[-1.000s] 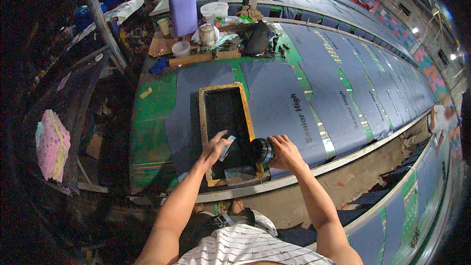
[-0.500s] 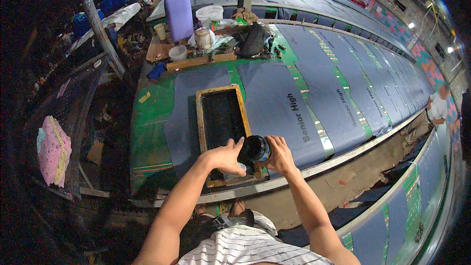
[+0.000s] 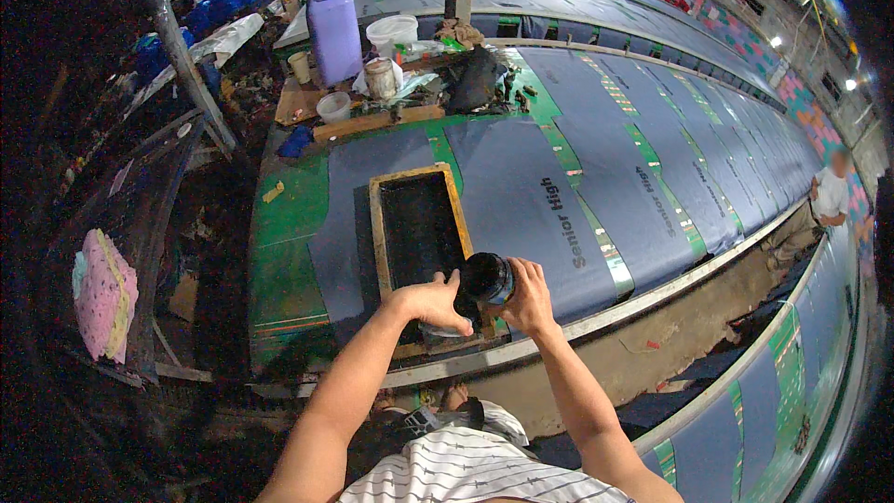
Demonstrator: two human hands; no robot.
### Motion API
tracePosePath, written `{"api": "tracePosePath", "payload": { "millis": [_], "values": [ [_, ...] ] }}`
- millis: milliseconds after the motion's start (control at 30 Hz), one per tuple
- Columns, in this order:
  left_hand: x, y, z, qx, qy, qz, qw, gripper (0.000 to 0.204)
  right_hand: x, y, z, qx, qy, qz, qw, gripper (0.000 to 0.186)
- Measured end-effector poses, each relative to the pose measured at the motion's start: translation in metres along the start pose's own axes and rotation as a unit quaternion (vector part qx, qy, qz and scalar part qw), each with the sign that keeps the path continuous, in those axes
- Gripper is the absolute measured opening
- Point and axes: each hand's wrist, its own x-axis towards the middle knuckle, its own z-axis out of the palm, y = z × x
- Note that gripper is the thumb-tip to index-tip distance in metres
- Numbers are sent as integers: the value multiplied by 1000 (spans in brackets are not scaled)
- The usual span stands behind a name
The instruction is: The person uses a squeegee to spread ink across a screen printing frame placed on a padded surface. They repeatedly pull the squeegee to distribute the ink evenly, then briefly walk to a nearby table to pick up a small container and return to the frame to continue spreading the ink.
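My right hand (image 3: pixel 528 300) is wrapped round a dark jar (image 3: pixel 488 278), tipped so that its black mouth faces left over the near end of a screen-printing frame (image 3: pixel 458 200). The frame has a yellowish wooden border and a dark mesh, and lies flat on the cloth-covered table. My left hand (image 3: pixel 428 304) is just left of the jar, above the frame's near end, with thumb and fingers curved. Beneath its palm shows part of a pale, see-through piece (image 3: pixel 441 330), mostly hidden by the hand. Whether anything runs from the jar cannot be seen.
Dark blue fabric pieces (image 3: pixel 610 182) with black lettering cover the long green table. At its far left stand a purple jug (image 3: pixel 333 33), a white tub (image 3: pixel 391 33) and smaller cups. A pink sponge-like block (image 3: pixel 104 298) lies left. A person (image 3: pixel 829 191) is at right.
Both hands and the jar stay in nearly the same place over the frame's near end. The whole view has shifted slightly. Less of the pale piece under my left hand shows.
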Motion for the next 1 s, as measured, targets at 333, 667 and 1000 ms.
{"api": "tracePosePath", "payload": {
  "millis": [333, 667, 1000],
  "values": [
    [-27, 15, -4, 11, -25, -4, 1000, 135, 2, 7, 2, 15, 43, 18, 999, 100],
    [-40, 28, -10, 6, 51, 30, 998, 130, 6, 4, 7, 33, 34, -1, 999, 95],
    [-43, 18, -4, -27, 36, 63, 997, 120, 9, 5, 4, 30, 38, -17, 999, 103]
  ]
}}
